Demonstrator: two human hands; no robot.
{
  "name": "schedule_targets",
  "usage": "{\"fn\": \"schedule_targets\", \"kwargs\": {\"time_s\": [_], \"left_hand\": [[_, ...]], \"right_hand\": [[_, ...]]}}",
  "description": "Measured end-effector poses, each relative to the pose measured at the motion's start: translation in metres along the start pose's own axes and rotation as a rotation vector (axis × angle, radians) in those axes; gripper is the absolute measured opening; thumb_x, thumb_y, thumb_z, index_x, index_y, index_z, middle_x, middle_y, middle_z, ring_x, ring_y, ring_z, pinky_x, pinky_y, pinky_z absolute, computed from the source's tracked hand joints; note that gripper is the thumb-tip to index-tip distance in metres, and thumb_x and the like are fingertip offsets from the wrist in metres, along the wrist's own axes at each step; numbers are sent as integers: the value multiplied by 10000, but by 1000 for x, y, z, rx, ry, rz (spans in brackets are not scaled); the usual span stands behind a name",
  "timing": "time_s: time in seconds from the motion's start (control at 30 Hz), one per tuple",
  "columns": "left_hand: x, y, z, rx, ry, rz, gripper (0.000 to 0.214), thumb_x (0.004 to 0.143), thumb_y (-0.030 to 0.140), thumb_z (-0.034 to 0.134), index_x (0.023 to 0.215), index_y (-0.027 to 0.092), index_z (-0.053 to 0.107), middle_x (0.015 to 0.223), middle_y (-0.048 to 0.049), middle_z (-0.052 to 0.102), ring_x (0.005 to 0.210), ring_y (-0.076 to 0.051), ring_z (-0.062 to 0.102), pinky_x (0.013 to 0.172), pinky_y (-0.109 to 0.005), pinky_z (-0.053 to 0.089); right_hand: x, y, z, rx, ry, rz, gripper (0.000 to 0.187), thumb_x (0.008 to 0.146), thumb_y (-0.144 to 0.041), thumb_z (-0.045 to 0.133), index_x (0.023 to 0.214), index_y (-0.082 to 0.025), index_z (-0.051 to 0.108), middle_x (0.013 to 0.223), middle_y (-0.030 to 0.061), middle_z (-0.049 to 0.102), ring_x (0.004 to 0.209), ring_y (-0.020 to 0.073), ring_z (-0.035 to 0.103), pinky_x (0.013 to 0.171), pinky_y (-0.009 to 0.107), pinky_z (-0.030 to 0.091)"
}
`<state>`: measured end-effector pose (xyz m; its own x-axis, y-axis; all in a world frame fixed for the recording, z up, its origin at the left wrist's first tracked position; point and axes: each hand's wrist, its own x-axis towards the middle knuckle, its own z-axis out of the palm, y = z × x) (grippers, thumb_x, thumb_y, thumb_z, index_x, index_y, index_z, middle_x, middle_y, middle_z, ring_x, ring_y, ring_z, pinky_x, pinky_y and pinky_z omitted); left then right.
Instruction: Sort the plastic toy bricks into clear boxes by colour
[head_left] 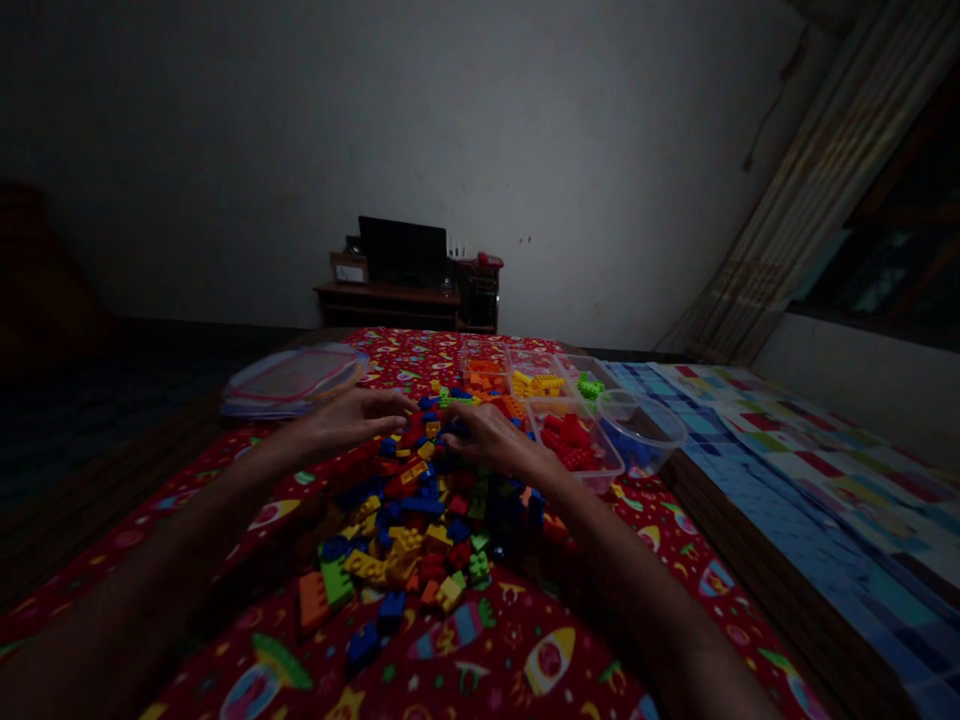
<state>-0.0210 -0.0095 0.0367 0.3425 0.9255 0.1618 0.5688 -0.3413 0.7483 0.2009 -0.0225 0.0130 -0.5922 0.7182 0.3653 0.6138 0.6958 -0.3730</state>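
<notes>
A heap of small plastic building bricks in red, blue, yellow, green and orange lies on a red patterned cloth. My left hand rests on the far left of the heap, fingers curled down among the bricks. My right hand sits on the far right of the heap, fingers bent onto blue bricks. The light is dim, so I cannot make out whether either hand grips a brick.
Clear tubs stand behind the heap: one with red bricks, others with orange, yellow and green bricks, and a round bowl. Stacked lids lie at left. A mat borders the right.
</notes>
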Motion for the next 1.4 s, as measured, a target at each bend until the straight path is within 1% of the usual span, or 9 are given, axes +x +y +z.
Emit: {"fn": "schedule_targets", "kwargs": {"time_s": [0.2,0.37,0.5,0.63,0.77,0.87,1.0,1.2,1.4], "left_hand": [[-12,22,27,135,-229,159,280,744,426,601,934,253,712,940,-18,735,891,-231,663,785,-309,527],[-35,47,75,279,-182,594,275,879,252,480,1107,214,629,1147,-81,653,1063,-202,593,914,-316,470],[-51,53,118,437,-227,857,337,887,272,521,1221,238,546,1343,-88,532,1267,-241,435,1053,-398,366],[-47,51,152,572,-245,899,387,878,307,542,1261,268,495,1360,-60,512,1261,-246,428,1105,-440,261],[-32,55,171,704,-272,850,237,877,249,528,1107,212,568,1141,-75,618,1077,-227,536,992,-388,355],[-27,55,176,805,-209,772,158,877,184,491,997,189,594,1031,-84,625,966,-230,557,886,-375,405],[-32,48,174,899,-92,676,164,868,190,495,1010,177,576,1026,-100,609,943,-253,559,826,-390,426],[-32,41,144,812,-31,554,138,890,205,449,899,176,584,922,-84,621,861,-210,592,794,-337,462],[-19,36,97,376,10,379,192,837,284,487,880,185,645,893,-54,691,829,-190,637,762,-294,492]], "right_hand": [[-13,26,-66,-136,246,217,178,850,-243,544,998,-174,615,871,45,658,748,133,577,659,234,392],[-50,61,-119,-431,397,572,214,838,-222,524,991,-150,656,922,98,680,844,175,610,736,258,416],[-80,86,-138,-573,344,843,239,807,-197,512,958,-146,690,972,123,679,923,207,607,758,269,424],[-93,94,-142,-578,220,1014,250,809,-193,509,964,-140,698,1041,143,667,999,223,593,780,273,422],[-88,87,-140,-550,292,924,298,857,-233,455,1038,-154,678,1110,139,646,1064,222,568,827,278,420],[-76,78,-135,-511,325,770,309,877,-265,435,1046,-167,675,1089,129,657,1050,223,574,843,283,420],[-56,61,-122,-467,269,645,285,881,-279,453,1020,-186,684,993,119,683,960,215,608,788,280,429],[-31,32,-94,-449,160,449,246,875,-234,470,975,-177,688,955,126,689,848,198,614,700,275,407],[-24,6,-75,-321,18,284,213,862,-184,511,981,-163,686,922,122,682,815,194,599,675,281,396]]}}
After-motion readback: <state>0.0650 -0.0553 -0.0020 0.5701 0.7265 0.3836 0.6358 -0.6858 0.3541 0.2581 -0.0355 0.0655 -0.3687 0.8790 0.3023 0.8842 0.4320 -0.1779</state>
